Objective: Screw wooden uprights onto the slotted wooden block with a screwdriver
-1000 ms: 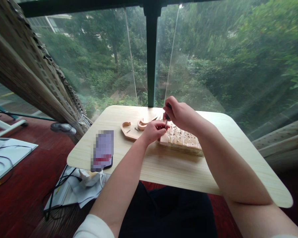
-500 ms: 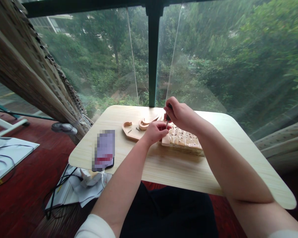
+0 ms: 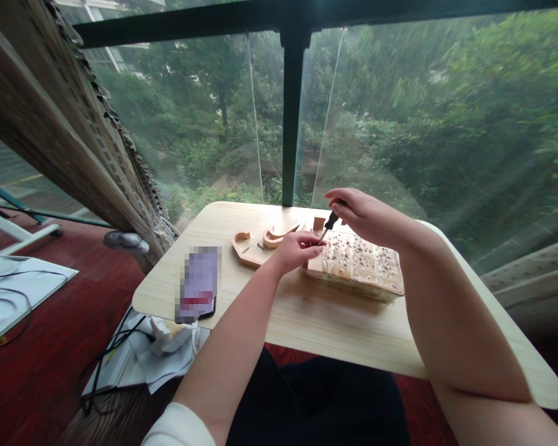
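1. Screwdriver (image 3: 333, 217) is leaning rightward between the hands, its tip ending beside the left fingers.
2. Right hand (image 3: 367, 214) is holding the handle's upper end loosely, its fingers partly uncurled; half a second ago they were wrapping it tighter and keeping it more upright.
3. That shift is probably interrupting the turning for a fresh grip (a guess from the slackened fingers).
4. Left hand (image 3: 291, 253) is keeping thumb and fingers nearly together at the tip; whether they are pinching anything, one cannot tell.
5. Taped block (image 3: 363, 263) is lying right of those fingers, a curved wooden piece (image 3: 273, 238) left.
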Available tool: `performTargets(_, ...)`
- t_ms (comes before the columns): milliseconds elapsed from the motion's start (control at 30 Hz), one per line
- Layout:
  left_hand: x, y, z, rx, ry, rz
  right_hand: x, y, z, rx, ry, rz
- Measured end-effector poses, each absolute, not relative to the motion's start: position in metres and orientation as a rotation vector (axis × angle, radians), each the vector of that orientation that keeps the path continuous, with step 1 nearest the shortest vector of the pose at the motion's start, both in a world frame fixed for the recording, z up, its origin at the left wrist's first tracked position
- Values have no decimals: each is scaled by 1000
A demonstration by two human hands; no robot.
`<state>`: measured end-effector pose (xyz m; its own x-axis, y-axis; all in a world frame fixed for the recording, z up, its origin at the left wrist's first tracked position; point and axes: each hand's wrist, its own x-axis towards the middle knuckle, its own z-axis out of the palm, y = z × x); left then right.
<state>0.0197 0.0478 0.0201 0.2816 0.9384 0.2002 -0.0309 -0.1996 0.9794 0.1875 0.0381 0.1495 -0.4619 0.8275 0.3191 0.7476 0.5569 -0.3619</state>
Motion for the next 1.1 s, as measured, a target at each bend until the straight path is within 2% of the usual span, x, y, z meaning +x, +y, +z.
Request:
performTargets(300, 19, 48, 21, 1560, 906, 1155, 176, 38, 139, -1090, -2324, -100)
performTargets(600, 20, 52, 18, 1597, 864, 1374, 179, 41, 139, -1046, -2192, -45)
performTargets(800, 15, 51, 23, 1714, 750, 1302, 179, 43, 137, -948, -2213, 170)
performTargets(933, 14, 50, 26, 1824, 771, 1236, 177, 40, 137, -918, -2273, 156)
performTargets(1100, 14, 49, 28, 1904, 795, 1236, 176, 36, 139, -812, -2270, 306)
